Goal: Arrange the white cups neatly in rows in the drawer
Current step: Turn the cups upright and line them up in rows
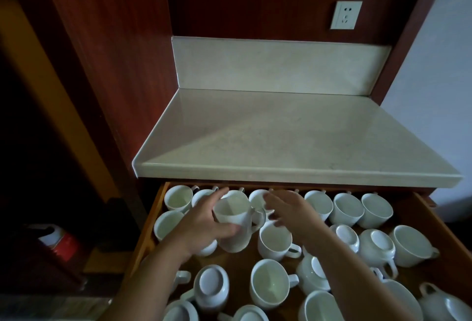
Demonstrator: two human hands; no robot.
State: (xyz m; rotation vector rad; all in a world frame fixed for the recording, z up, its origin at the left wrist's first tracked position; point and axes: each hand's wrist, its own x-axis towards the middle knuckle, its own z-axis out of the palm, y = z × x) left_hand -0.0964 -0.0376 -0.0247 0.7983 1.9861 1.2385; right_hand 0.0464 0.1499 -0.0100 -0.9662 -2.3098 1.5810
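An open wooden drawer point(434, 213) below the counter holds several white cups. A back row of upright cups point(347, 207) runs along under the counter edge. My left hand point(204, 226) grips one white cup point(233, 214), raised and tilted over the drawer's left-middle, its handle to the right. My right hand point(288, 208) hovers with loose, spread fingers just right of that cup, above an upright cup point(274, 242). Toward the front, cups lie jumbled, some upside down point(212, 283), some upright point(268, 282).
A pale stone countertop point(293, 136) overhangs the drawer's back edge. Dark red wooden panels rise behind and to the left, with a white wall socket point(346, 14). A red and white container point(60, 240) stands on the dim floor to the left.
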